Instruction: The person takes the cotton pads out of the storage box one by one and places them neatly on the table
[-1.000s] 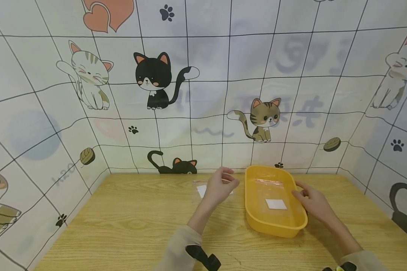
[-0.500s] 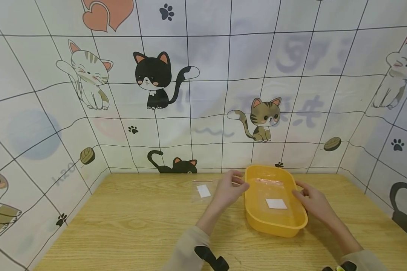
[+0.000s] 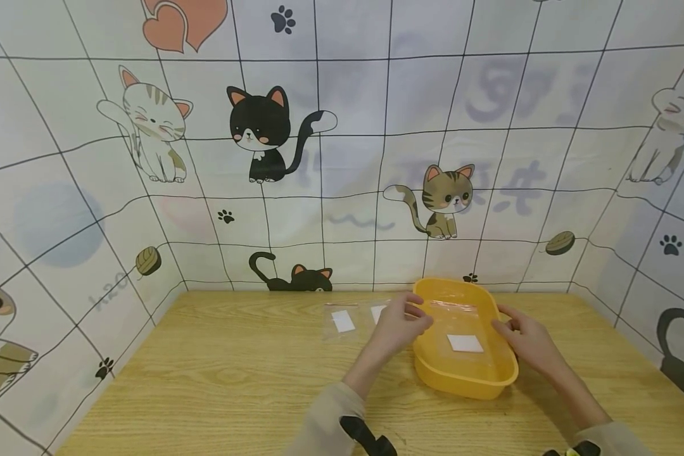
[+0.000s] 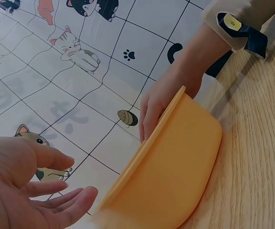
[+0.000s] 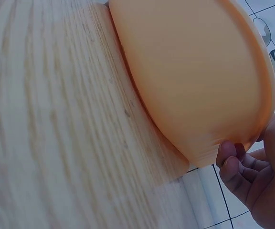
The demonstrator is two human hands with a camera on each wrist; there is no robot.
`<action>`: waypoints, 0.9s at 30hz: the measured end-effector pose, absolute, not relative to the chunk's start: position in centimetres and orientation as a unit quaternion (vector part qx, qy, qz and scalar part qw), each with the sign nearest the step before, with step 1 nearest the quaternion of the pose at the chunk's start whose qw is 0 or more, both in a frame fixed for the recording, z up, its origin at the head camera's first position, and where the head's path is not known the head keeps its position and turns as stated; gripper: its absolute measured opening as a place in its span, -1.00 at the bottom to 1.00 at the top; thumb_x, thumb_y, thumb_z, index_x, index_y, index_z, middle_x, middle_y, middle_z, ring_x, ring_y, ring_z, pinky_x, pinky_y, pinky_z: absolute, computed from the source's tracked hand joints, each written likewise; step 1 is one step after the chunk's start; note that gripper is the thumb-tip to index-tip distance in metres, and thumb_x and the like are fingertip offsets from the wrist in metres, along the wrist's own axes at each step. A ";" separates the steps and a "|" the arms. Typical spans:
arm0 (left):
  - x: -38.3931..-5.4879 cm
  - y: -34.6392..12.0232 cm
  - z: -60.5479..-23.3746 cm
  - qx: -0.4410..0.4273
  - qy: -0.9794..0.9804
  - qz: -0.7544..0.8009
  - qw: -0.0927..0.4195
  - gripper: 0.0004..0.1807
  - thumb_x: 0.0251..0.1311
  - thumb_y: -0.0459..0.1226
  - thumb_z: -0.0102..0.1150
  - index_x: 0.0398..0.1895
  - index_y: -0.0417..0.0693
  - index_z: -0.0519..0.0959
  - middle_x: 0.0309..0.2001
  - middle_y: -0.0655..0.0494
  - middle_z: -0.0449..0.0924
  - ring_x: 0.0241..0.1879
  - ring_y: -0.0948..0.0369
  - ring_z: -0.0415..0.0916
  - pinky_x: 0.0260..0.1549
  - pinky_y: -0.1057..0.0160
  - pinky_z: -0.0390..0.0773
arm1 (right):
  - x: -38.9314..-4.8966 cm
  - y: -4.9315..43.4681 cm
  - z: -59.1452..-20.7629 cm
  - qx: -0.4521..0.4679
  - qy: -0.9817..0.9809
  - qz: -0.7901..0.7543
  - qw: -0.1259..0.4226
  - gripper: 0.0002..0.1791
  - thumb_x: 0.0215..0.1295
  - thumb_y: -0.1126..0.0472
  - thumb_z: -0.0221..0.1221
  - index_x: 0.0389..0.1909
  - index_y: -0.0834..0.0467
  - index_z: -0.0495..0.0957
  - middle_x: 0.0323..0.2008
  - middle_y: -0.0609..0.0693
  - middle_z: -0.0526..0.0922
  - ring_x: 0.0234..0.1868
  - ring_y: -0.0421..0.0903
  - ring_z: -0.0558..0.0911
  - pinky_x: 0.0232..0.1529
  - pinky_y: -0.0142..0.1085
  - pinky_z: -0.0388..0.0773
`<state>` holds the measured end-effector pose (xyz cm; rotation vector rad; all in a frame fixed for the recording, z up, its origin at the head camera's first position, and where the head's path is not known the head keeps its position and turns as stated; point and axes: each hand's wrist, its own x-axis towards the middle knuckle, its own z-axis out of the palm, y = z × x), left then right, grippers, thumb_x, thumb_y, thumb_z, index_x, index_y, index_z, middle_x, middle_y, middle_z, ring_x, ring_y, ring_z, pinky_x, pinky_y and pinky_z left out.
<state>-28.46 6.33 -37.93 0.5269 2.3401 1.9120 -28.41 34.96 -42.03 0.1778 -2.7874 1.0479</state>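
Note:
A yellow plastic tub (image 3: 462,383) stands on the table, and a clear plastic bag with a white card (image 3: 465,343) lies inside it. My right hand (image 3: 527,339) holds the tub's right rim, thumb over the edge; in the right wrist view its fingers (image 5: 230,164) curl against the outer wall. Loosely bent and holding nothing, my left hand (image 3: 399,324) hovers by the tub's left rim, as the left wrist view also shows with its spread fingers (image 4: 61,202). Behind it lie a clear zip bag with a white card (image 3: 343,321) and a second bag (image 3: 378,313), partly hidden.
The wooden table (image 3: 234,367) ends at a wall covering (image 3: 348,158) printed with cats and grid lines. Similar printed sides rise at the left and right. Black straps (image 3: 367,437) sit around the sleeves.
My left hand has moved right, from above the bags to the tub's left rim, uncovering the left bag and part of the second. My right hand and the tub stay put.

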 end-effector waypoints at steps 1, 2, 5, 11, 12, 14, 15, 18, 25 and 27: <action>-28.4 6.5 -37.9 0.169 0.764 0.621 0.039 -0.61 0.25 -0.28 0.32 0.13 -0.13 0.51 -0.20 0.16 0.60 -0.23 0.21 0.63 -0.27 0.22 0.67 | -28.4 35.0 -42.0 0.060 -0.932 0.349 0.078 -0.28 0.57 -0.01 0.02 0.41 0.50 0.17 -0.34 0.08 0.55 -0.46 -0.12 0.47 -0.52 -0.35 0.46; -28.4 6.6 -38.0 0.169 0.767 0.618 0.040 -0.61 0.25 -0.28 0.32 0.12 -0.13 0.51 -0.19 0.15 0.60 -0.22 0.20 0.63 -0.26 0.22 0.67 | -28.4 35.0 -42.0 0.060 -0.932 0.349 0.078 -0.28 0.57 -0.02 0.01 0.41 0.50 0.17 -0.34 0.08 0.55 -0.46 -0.12 0.47 -0.52 -0.35 0.46; -28.4 7.0 -38.0 0.165 0.775 0.608 0.043 -0.62 0.24 -0.28 0.32 0.10 -0.12 0.52 -0.17 0.13 0.60 -0.16 0.17 0.63 -0.23 0.20 0.67 | -28.4 35.1 -42.0 0.060 -0.932 0.348 0.077 -0.27 0.58 -0.03 0.01 0.41 0.50 0.16 -0.34 0.07 0.55 -0.46 -0.12 0.47 -0.52 -0.34 0.45; -28.2 7.8 -38.0 0.153 0.792 0.589 0.052 -0.62 0.24 -0.28 0.33 0.10 -0.12 0.52 -0.06 -0.03 0.61 -0.10 0.12 0.61 -0.18 0.16 0.66 | -28.5 35.1 -42.1 0.060 -0.932 0.348 0.076 -0.28 0.58 -0.01 0.01 0.41 0.52 0.15 -0.33 0.08 0.56 -0.48 -0.12 0.48 -0.54 -0.34 0.47; -28.2 8.0 -38.0 0.150 0.794 0.586 0.052 -0.62 0.24 -0.28 0.33 0.10 -0.12 0.52 -0.04 -0.05 0.61 -0.09 0.11 0.60 -0.18 0.16 0.66 | -28.5 35.0 -42.1 0.060 -0.932 0.349 0.076 -0.28 0.58 0.00 0.01 0.42 0.52 0.15 -0.33 0.08 0.56 -0.48 -0.12 0.48 -0.54 -0.34 0.47; -28.2 8.2 -37.9 0.146 0.802 0.577 0.050 -0.62 0.24 -0.28 0.34 0.10 -0.13 0.52 -0.02 -0.07 0.60 -0.08 0.10 0.60 -0.18 0.17 0.66 | -28.5 35.0 -42.0 0.061 -0.932 0.349 0.078 -0.28 0.58 0.01 0.01 0.41 0.52 0.15 -0.33 0.08 0.56 -0.49 -0.12 0.48 -0.54 -0.34 0.47; -28.3 8.4 -37.8 0.144 0.806 0.573 0.049 -0.62 0.24 -0.28 0.34 0.10 -0.13 0.52 -0.01 -0.06 0.60 -0.07 0.09 0.60 -0.18 0.17 0.66 | -28.4 34.9 -42.0 0.060 -0.932 0.350 0.078 -0.29 0.58 0.01 0.01 0.42 0.52 0.15 -0.33 0.08 0.56 -0.49 -0.12 0.48 -0.54 -0.34 0.47; -28.4 8.8 -37.8 0.137 0.815 0.561 0.049 -0.61 0.23 -0.28 0.34 0.11 -0.13 0.52 0.01 -0.06 0.59 -0.07 0.10 0.59 -0.17 0.17 0.65 | -28.4 34.9 -42.0 0.058 -0.931 0.351 0.078 -0.29 0.57 0.02 0.02 0.42 0.51 0.15 -0.34 0.09 0.56 -0.49 -0.11 0.48 -0.54 -0.34 0.48; -28.6 9.7 -38.1 0.130 0.826 0.546 0.052 -0.53 0.20 -0.27 0.34 0.16 -0.17 0.48 0.00 -0.05 0.56 -0.16 0.14 0.52 -0.18 0.19 0.60 | -28.4 35.0 -42.0 0.059 -0.933 0.346 0.080 -0.29 0.58 0.02 0.02 0.41 0.52 0.16 -0.35 0.08 0.56 -0.46 -0.12 0.46 -0.53 -0.35 0.44; -28.4 9.9 -37.9 0.130 0.827 0.544 0.053 -0.52 0.21 -0.27 0.33 0.18 -0.19 0.47 0.02 -0.09 0.56 -0.16 0.15 0.51 -0.17 0.19 0.59 | -28.4 35.0 -42.0 0.059 -0.933 0.345 0.082 -0.29 0.57 0.02 0.02 0.41 0.52 0.17 -0.35 0.08 0.55 -0.46 -0.12 0.46 -0.53 -0.35 0.43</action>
